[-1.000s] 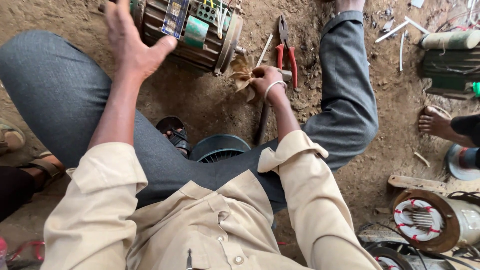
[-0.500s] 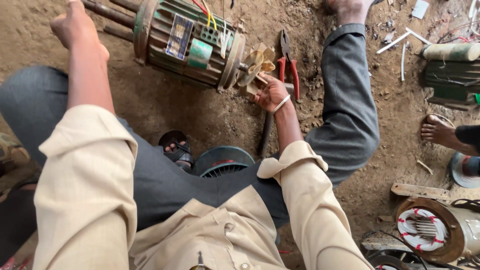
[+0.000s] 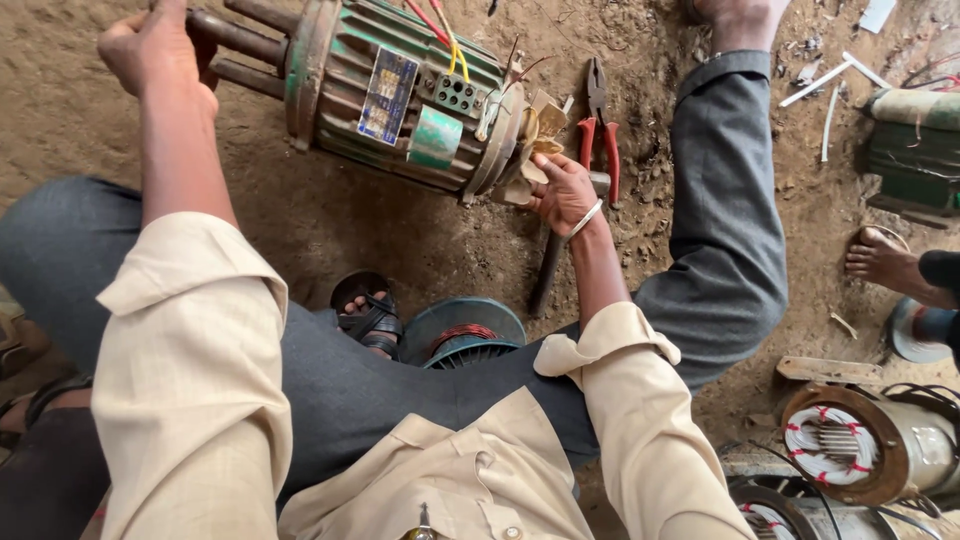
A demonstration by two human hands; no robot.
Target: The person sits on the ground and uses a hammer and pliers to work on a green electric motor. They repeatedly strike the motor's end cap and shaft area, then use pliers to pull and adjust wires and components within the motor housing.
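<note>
A bare dirt floor (image 3: 90,120), brown and gritty, is seen, strewn with scraps and tools. Near its far edge a green, ribbed metal motor (image 3: 400,95) is laid on its side, with rusty rods (image 3: 245,45) at one end and pale, worn fan blades (image 3: 535,130) at the other. Red-handled pliers (image 3: 600,135) are laid just beside the blades. A round teal cover (image 3: 462,335) with copper windings is seen between the legs. At the right edge, wound stators (image 3: 850,445) are set. The left hand (image 3: 160,50) is stretched out and closed around the rods. The right hand (image 3: 562,190) is curled, fingers narrowed onto the blades.
</note>
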